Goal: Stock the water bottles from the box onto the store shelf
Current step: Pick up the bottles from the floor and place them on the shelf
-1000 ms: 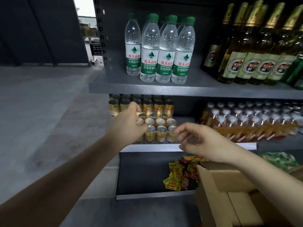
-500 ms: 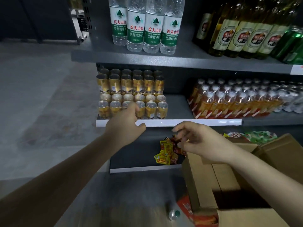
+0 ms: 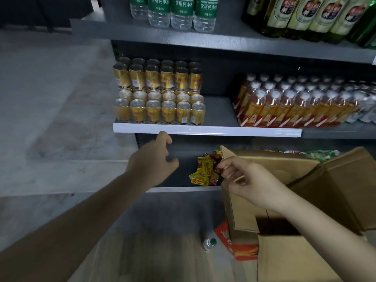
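Observation:
Several water bottles [image 3: 181,13] with green labels stand on the top grey shelf [image 3: 223,42]. An open cardboard box [image 3: 284,200] sits on the floor at the lower right, its flaps up and its inside dark. One small bottle with a green cap [image 3: 209,243] stands on the floor left of the box. My left hand [image 3: 151,159] hovers below the middle shelf's white edge, fingers loosely curled and holding nothing. My right hand [image 3: 244,180] hangs in front of the box's near flap, fingers loosely bent, empty.
Gold cans [image 3: 160,94] and orange drink bottles [image 3: 284,104] fill the middle shelf [image 3: 213,131]. Yellow and red snack packets [image 3: 203,171] lie on the bottom shelf. Beer bottles [image 3: 305,15] stand at the top right. Bare grey floor [image 3: 50,119] lies to the left.
The view has tilted down: the shelves slid up the frame and the box and floor bottle came into sight. Both hands dropped from the can shelf toward the box.

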Demonstrator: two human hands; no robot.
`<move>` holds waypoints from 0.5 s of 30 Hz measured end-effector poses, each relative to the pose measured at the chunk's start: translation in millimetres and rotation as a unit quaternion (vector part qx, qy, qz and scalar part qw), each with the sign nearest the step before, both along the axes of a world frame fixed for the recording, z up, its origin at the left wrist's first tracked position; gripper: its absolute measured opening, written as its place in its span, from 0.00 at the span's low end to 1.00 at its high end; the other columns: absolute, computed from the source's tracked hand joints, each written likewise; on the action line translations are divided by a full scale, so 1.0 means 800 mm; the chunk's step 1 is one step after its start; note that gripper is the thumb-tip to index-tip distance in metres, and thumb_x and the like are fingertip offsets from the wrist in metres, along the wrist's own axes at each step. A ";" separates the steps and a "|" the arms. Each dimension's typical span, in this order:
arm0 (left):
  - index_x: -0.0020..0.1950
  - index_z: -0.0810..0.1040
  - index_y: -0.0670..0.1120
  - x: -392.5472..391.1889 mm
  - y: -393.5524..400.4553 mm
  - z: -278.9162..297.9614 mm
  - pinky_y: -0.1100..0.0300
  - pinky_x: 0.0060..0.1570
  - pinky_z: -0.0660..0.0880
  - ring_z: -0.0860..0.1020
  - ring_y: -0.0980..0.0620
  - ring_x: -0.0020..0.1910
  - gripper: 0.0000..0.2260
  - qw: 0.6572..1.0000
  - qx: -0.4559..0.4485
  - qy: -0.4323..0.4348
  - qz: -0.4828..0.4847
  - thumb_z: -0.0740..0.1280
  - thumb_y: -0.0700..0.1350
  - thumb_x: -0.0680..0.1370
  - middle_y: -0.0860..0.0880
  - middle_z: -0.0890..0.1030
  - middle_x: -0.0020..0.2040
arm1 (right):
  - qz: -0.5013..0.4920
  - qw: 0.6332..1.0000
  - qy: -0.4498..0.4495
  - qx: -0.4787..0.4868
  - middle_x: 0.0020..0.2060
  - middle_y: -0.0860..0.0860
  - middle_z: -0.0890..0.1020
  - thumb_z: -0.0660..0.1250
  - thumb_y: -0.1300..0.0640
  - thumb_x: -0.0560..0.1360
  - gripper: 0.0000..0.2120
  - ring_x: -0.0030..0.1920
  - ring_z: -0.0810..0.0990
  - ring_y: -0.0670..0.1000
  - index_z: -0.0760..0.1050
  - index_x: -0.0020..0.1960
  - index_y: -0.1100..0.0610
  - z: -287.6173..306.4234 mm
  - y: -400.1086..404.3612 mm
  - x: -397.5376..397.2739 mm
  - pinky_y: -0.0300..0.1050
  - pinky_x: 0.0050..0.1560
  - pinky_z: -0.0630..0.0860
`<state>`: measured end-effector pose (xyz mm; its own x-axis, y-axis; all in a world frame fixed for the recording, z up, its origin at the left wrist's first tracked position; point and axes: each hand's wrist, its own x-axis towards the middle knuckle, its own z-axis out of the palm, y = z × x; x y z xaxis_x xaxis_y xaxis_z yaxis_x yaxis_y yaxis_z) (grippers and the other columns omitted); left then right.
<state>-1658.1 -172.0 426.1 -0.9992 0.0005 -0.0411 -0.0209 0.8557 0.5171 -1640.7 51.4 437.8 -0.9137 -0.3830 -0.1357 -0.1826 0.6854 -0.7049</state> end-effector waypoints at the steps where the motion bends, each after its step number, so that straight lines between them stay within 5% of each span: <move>1: 0.61 0.66 0.48 0.002 0.000 -0.006 0.49 0.47 0.79 0.77 0.50 0.42 0.18 1.000 -0.003 -0.003 -0.002 0.68 0.48 0.74 0.49 0.77 0.44 | -0.002 1.000 -0.003 0.003 0.44 0.48 0.77 0.68 0.64 0.71 0.16 0.45 0.78 0.49 0.72 0.55 0.50 -0.008 0.001 0.002 0.30 0.41 0.71; 15: 0.64 0.65 0.49 0.011 -0.013 -0.149 0.53 0.49 0.76 0.76 0.51 0.45 0.19 0.998 -0.016 -0.044 -0.041 0.65 0.49 0.76 0.54 0.72 0.46 | -0.063 0.997 -0.026 0.028 0.48 0.48 0.78 0.69 0.61 0.71 0.18 0.49 0.78 0.46 0.72 0.59 0.50 -0.166 -0.022 0.030 0.44 0.53 0.76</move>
